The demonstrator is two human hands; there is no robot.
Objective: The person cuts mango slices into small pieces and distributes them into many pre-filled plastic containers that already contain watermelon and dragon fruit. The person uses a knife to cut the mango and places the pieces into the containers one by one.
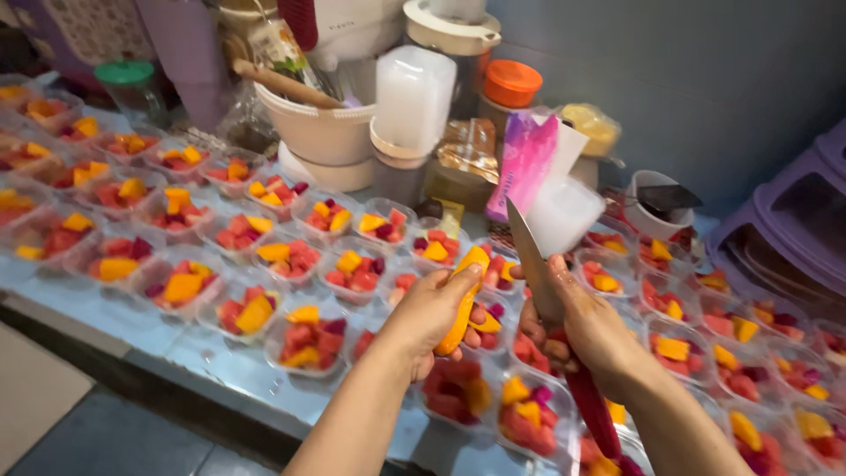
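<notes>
I'm looking down on a long blue-covered table (pixel 189 339) that runs from far left to near right, and it's packed with clear plastic cups of cut fruit (pixel 308 339), red, orange and purple chunks in every one, rows of them well out to both sides. Along the far edge against the grey wall there's a cluster of kitchen gear: a cream tub (pixel 315 128) with a wooden handle resting across its rim, a stack of clear lids (pixel 414 97) just right of it, a jar with an orange cap (pixel 512 84), and a pink packet (pixel 524 163) leaning upright. At far right I see purple plastic stools (pixel 797 220). Now the middle: the left hand (pixel 429 308) is curled around a long orange slice of fruit (pixel 465 300), fingers wrapped over it, holding it above the cups. Just right of it, nearly touching, the right hand (pixel 592 326) is closed firmly on the red handle of a knife (pixel 539 269), the grey blade tilted up and away, its tip pointing toward the pink packet, its edge right beside the orange slice.
</notes>
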